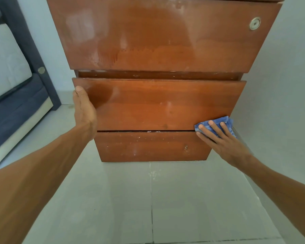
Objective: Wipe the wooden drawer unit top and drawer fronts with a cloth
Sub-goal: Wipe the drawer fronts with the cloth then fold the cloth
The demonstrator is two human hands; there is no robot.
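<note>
Right hand (224, 140), fingers straight and spread, presses the blue cloth (217, 123) flat on the lower right corner of the middle drawer front (157, 106) of the wooden drawer unit (157, 74). Left hand (84, 110) clasps that front's left edge, thumb on its face, fingers hidden behind. A round metal lock (254, 23) sits in the top drawer front (157, 36); the unit stands on a grey tiled floor (148, 199).

Below you, the floor (192, 199) is laid in large pale grey tiles. One grout line (151, 205) runs from your position straight toward the drawer unit (153, 106), which stands directly on the tiles. White specks (153, 173) mark the tile just in front of its base. To your left, a dark blue sofa (16, 110) with a pale base strip also rests on the floor.
</note>
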